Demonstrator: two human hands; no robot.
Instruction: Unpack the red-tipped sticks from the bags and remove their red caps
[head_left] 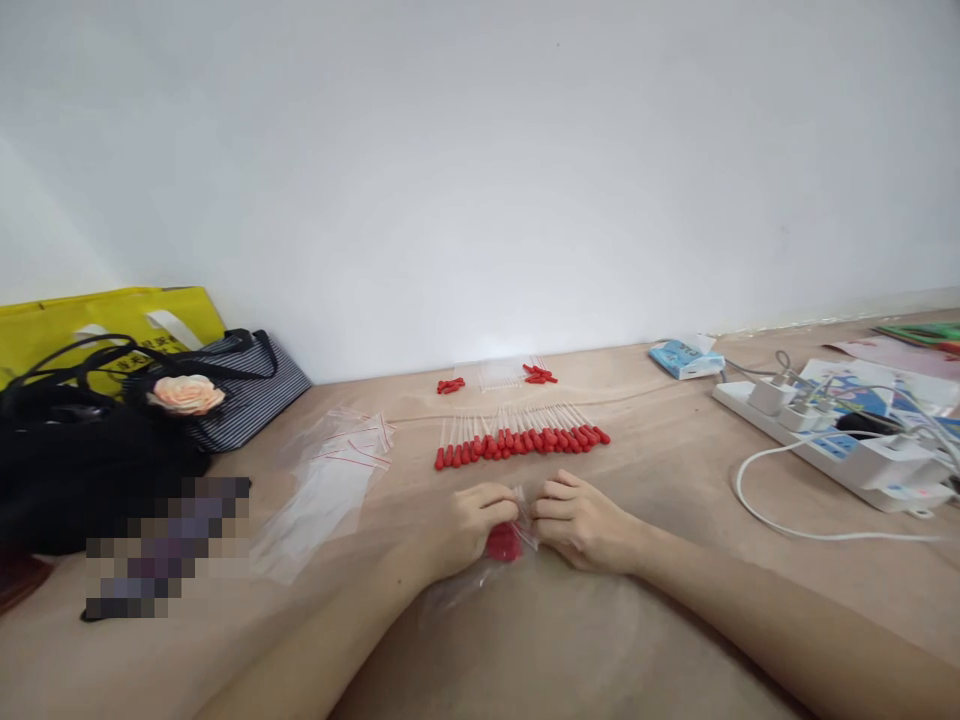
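Pinching a clear zip bag (pixel 527 532) from either side, the left hand (pixel 472 522) and right hand (pixel 583 524) are facing each other, fingers curled, forearms (pixel 367 605) slanting inward; the bag is sitting between them, short of the red-tipped sticks (pixel 523 441).

A: Where does this view look from?

B: From the person's head, forward and down across the surface (pixel 645 660), with both forearms (pixel 341 625) in the foreground.

A: How steep is the tilt?

B: Moderate (the pale wall (pixel 495 180) takes the upper half), so the far edge of the surface runs near mid-height.

A: And how near?

B: Fairly near: the left grip (pixel 472 525) and right grip (pixel 581 520) sit below centre, yet it is wide enough to take in a yellow bag (pixel 187 305) at the left and a power strip (pixel 817 452) at the right.
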